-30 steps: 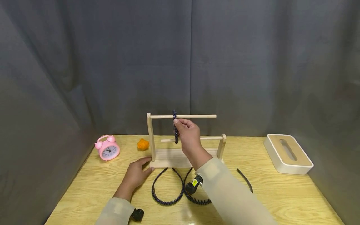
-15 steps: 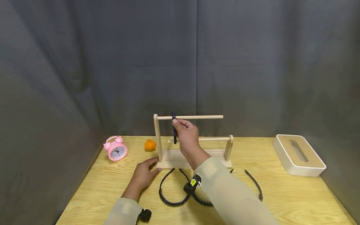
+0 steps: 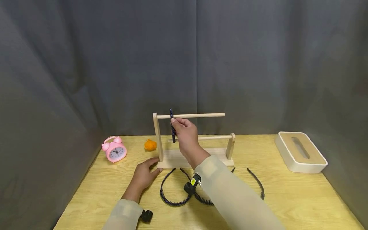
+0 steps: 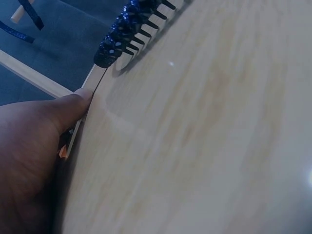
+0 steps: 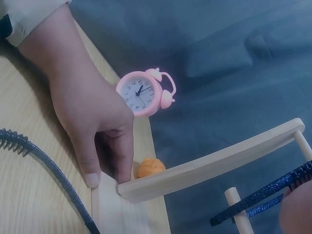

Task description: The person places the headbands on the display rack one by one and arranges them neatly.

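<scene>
My right hand (image 3: 187, 137) pinches a dark, toothed headband (image 3: 173, 139) between thumb and fingers. The headband stands upright at the upper rod (image 3: 201, 115) of a wooden rack, near its left post (image 3: 157, 137). In the right wrist view, the two arms of this headband (image 5: 263, 195) show beside a rod end. My left hand (image 3: 142, 175) grips the left end of the rack's base (image 3: 169, 158), thumb at the front edge and fingers by the post. More headbands lie on the table before the rack, one (image 3: 173, 203) near the left hand; my right sleeve partly covers others.
A pink alarm clock (image 3: 116, 152) and an orange crumpled ball (image 3: 150, 145) stand left of the rack. The lower rod (image 3: 215, 137) extends leftward from the short right post (image 3: 231, 147). At the right sits a white tissue box (image 3: 302, 153) with a wooden top. Grey curtains surround the table.
My right hand has slid the headband leftward along the upper rod, closer to the left post. The left hand keeps its grip on the base. The head view has shifted slightly.
</scene>
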Available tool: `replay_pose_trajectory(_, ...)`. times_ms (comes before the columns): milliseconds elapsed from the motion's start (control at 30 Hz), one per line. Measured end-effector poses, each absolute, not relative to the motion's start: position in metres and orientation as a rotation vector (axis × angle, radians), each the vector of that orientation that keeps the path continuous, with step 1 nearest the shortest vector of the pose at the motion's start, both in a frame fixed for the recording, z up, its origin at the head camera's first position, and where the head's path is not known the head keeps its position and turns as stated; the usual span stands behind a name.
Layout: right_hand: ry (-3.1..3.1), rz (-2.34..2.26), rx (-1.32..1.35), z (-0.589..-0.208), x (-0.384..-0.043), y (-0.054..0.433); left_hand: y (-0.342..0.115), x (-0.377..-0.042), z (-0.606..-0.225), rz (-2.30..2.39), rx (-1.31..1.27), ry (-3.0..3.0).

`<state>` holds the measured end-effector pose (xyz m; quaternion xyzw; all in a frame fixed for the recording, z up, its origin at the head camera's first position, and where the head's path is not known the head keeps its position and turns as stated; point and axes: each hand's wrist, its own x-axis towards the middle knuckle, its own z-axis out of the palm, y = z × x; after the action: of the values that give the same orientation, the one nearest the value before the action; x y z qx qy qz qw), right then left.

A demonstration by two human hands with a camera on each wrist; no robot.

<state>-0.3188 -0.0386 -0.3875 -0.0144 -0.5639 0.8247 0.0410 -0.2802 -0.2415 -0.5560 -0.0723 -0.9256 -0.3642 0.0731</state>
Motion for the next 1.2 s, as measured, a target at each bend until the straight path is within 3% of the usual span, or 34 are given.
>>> replay_pose_trajectory(700, -1.821, 2.476, 0.041, -0.4, -0.311, -0.009, -0.247, -0.276, -0.556, -1.129, -0.21, -2.799)
replay_pose_trajectory(967, -2.222, 2.076, 0.305, -0.422, -0.274, 0.094, -0.243, -0.276, -0.557, -1.099, -0.221, -2.802)
replay_pose_trajectory(1200, -2.554, 1.664, 0.299, -0.445, -0.227, 0.206, -0.243, -0.273, -0.552, -1.109, -0.205, -2.836)
